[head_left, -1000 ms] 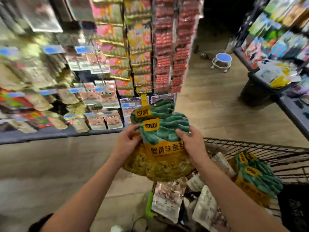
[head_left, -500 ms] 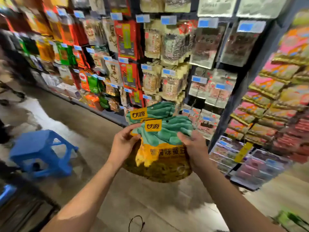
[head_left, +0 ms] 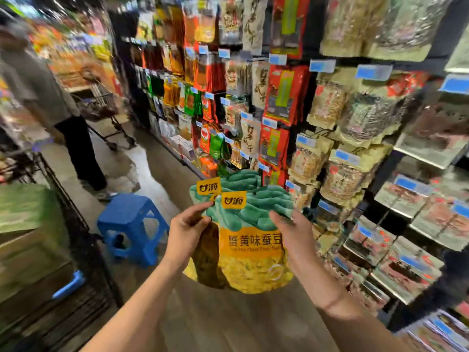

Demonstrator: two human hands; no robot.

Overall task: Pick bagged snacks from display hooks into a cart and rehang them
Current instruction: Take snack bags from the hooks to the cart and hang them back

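While both hands are pinching the snack bags [head_left: 250, 235] at chest height before the display hooks [head_left: 256, 59], the left hand [head_left: 186, 231] is holding the near bag's top left edge and the right hand [head_left: 294, 233] its right side. Each grip is closing on film. The pouches are probably light, soft and slippery, so the stiffer header near the hang hole looks the best hold.

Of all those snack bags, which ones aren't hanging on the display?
The green and yellow bags, held in front of the racks by the left hand and right hand. The other bags hang on hooks.
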